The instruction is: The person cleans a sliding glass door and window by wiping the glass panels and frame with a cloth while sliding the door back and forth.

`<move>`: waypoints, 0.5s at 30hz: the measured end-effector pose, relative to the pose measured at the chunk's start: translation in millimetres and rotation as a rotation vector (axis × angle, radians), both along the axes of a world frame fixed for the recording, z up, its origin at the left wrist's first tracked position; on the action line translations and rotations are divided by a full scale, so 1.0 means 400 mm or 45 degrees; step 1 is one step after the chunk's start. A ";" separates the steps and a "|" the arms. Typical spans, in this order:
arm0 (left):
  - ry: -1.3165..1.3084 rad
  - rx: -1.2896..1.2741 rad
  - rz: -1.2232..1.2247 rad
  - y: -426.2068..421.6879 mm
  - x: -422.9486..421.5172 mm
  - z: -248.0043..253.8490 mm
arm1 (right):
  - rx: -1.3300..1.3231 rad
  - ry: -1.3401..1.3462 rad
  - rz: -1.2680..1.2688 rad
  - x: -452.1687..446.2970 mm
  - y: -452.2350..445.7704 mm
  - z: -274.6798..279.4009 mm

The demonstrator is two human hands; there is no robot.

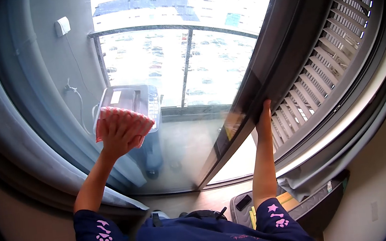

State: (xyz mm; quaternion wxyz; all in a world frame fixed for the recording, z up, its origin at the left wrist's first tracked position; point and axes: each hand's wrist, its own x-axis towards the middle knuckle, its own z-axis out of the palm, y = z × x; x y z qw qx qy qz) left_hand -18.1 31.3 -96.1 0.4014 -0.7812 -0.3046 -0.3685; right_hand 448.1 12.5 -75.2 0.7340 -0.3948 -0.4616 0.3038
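Note:
My left hand (120,133) presses a folded red-and-white patterned cloth (127,116) flat against the glass door panel (190,140), its fingers lying over the cloth. At the dark frame (272,79) of the sliding door, my right hand (263,114) grips the edge. That hand's fingers are partly hidden behind the frame. Through the glass, behind the cloth, a washing machine (143,92) with a see-through lid stands on the balcony.
Grey curtains (16,94) hang at the left. Beyond the glass are a balcony railing (186,68) and a wall tap (70,87) with a hose. Louvred slats (312,74) stand at the right. Near my right elbow, a phone (243,203) lies on a grey padded surface (305,209).

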 end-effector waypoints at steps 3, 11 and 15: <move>0.128 -0.052 -0.002 -0.015 -0.006 0.000 | 0.006 -0.026 -0.011 -0.009 -0.005 0.013; -0.490 0.922 0.362 0.120 -0.205 0.624 | 0.015 0.017 0.005 -0.012 -0.007 0.018; -0.515 0.818 0.212 0.135 -0.123 0.646 | -0.006 0.034 -0.018 0.005 0.002 -0.004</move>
